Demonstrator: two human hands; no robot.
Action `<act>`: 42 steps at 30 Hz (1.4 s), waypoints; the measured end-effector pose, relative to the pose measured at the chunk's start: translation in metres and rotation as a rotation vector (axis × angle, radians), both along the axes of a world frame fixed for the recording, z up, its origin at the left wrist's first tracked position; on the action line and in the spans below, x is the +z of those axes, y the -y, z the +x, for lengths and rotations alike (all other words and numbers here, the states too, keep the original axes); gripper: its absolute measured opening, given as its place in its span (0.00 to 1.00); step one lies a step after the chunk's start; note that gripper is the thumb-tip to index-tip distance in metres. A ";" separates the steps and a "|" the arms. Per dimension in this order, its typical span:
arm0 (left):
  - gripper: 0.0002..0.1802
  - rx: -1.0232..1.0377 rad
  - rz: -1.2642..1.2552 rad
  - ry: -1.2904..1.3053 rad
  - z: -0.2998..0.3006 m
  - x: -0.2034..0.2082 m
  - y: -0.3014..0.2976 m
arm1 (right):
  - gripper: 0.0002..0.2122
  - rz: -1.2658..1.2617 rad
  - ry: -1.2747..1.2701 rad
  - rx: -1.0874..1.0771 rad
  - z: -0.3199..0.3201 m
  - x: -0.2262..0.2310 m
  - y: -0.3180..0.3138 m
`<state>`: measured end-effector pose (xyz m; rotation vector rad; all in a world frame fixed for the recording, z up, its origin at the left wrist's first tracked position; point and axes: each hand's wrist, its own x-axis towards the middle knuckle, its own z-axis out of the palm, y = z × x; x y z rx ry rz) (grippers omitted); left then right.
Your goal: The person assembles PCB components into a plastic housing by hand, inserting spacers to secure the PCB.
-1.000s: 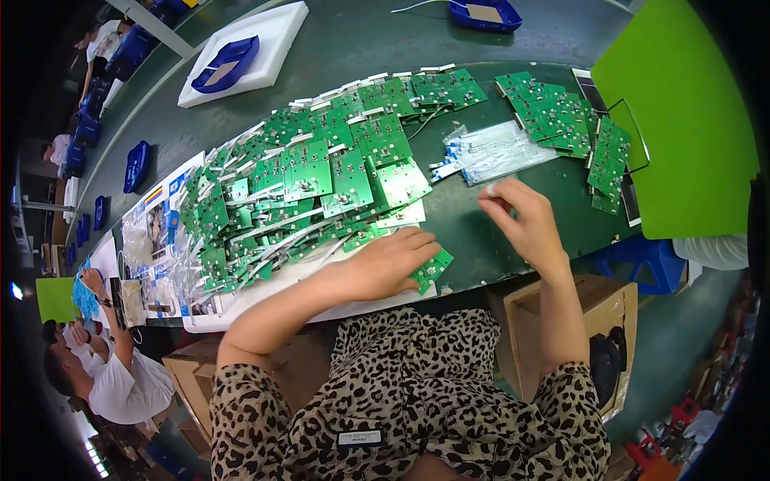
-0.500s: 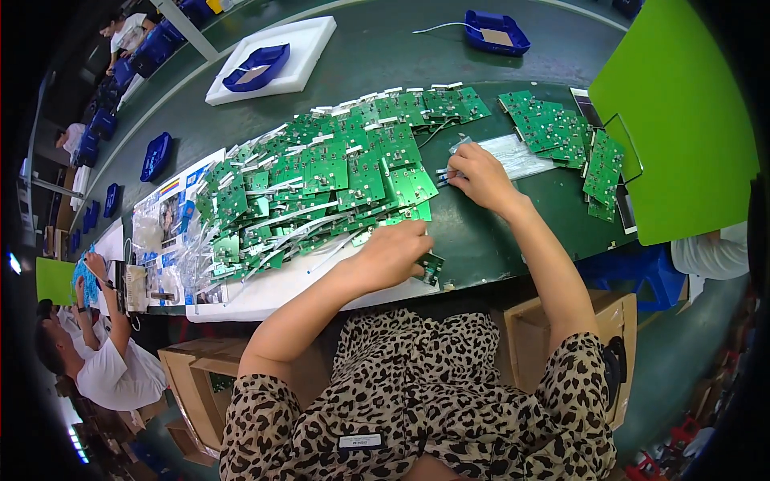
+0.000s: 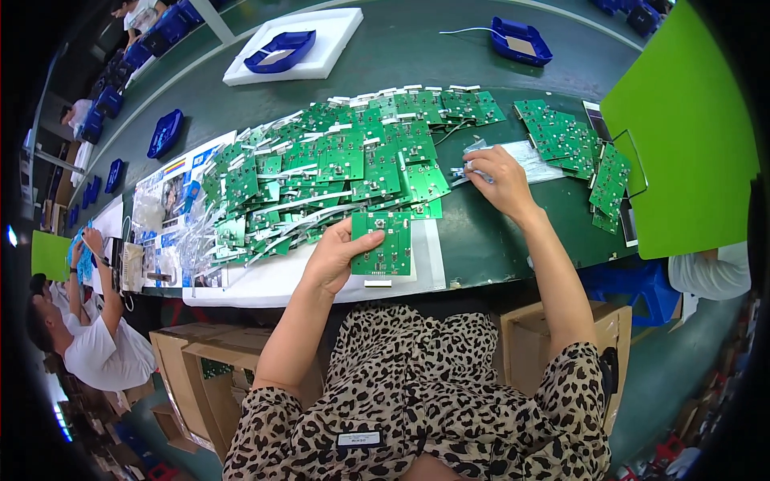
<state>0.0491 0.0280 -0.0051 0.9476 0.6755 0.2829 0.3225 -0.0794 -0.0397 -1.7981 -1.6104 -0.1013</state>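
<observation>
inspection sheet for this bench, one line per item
surface: dark green bench with a white sheet along its near edge.
job's things: single green circuit board at the near edge; clear bag of small parts.
clutter: large spread of green boards; second batch on the right; blue trays; white foam slab; printed sheets.
grippers: left hand grips the single board's left edge; right hand pinches at the bag.
cables: white flat leads among the spread; a thin wire by the far blue tray.
surroundings: bright green panel right; cardboard boxes below; another person at left.
</observation>
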 end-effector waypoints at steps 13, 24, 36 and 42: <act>0.21 0.231 0.148 0.155 -0.006 0.010 0.034 | 0.04 0.294 -0.606 0.068 -0.112 0.055 0.010; 0.20 0.311 0.563 0.158 -0.012 0.010 0.061 | 0.05 0.206 -0.538 0.022 -0.147 0.054 0.003; 0.20 0.284 0.127 0.163 -0.031 0.019 0.035 | 0.05 -0.034 -0.887 0.106 -0.131 0.091 0.031; 0.18 0.212 0.136 0.149 -0.037 0.022 0.038 | 0.03 -0.203 -0.810 0.216 -0.124 0.080 0.025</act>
